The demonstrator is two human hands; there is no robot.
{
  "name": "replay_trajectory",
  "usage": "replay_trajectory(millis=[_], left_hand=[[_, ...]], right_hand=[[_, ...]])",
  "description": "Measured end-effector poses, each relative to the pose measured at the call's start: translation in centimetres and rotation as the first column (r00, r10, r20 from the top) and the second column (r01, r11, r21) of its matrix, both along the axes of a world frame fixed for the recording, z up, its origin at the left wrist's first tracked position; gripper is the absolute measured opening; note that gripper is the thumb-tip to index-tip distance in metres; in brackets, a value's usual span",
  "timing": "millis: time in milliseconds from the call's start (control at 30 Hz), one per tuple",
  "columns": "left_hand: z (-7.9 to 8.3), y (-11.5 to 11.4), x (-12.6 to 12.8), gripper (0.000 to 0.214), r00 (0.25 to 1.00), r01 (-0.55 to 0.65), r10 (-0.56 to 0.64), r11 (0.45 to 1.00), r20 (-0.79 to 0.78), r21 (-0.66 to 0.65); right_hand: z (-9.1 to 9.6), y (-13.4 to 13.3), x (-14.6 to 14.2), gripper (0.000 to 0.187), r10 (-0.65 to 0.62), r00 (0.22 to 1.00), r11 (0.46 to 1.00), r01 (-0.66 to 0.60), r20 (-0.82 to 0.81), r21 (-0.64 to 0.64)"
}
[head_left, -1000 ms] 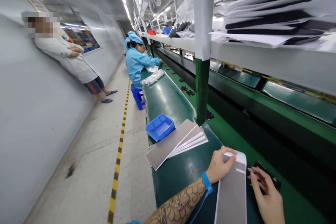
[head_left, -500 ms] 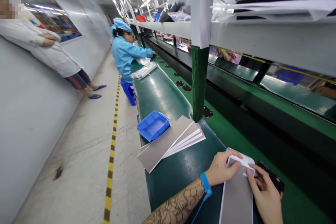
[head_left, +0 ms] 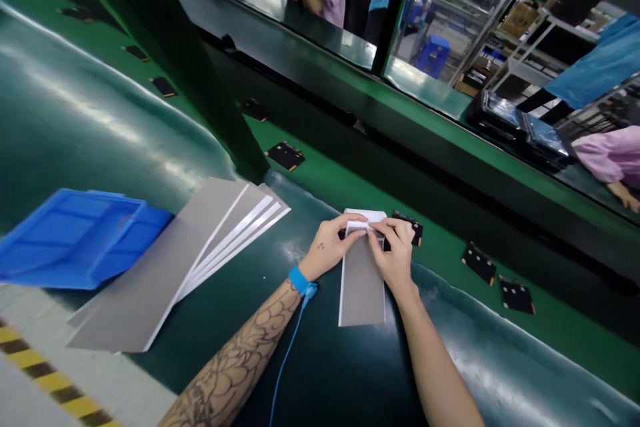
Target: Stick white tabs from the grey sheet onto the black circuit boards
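Note:
A long grey sheet with white edges lies on the green bench mat, its white far end curled or folded at the top. My left hand pinches that far end from the left, thumb on top. From the right, my right hand closes its fingertips on the same end, close to the left thumb. Whatever small piece may be between the fingertips is hidden. A blue wrist strap with a cord circles my left wrist.
Fanned grey sheets lie to the left, overlapping a blue plastic bin. Black circuit boards are spaced along the green line behind the bench. A green post rises at the back left. People sit and stand across the line.
The view has swung right and downward, bringing more boards into sight on the right. Both hands stay at the sheet's far end, their fingertips now closer together.

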State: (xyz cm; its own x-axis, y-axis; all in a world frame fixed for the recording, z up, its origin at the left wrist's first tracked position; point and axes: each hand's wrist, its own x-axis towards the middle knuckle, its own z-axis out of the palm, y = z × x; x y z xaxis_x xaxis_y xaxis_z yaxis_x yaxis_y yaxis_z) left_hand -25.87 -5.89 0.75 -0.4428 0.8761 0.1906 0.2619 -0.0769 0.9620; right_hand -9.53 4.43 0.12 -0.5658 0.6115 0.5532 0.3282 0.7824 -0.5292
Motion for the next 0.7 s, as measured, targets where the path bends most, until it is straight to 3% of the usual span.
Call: replay_trajectory(millis=[367,700], left_hand=[[0.2,-0.47,0.28,0.028,0.982,0.073,-0.074,0.997,0.174,0.017],[-0.03,-0.55,0.64,0.028,0.982,0.048,-0.049,0.999,0.181,0.008]], right_hand=[[0.28,0.05,0.37,0.013,0.024,1.0,0.999,-0.024,0.009,0.039],[0.33,-0.17,0.27,0.01,0.049,0.997,0.99,-0.056,0.052,0.13]])
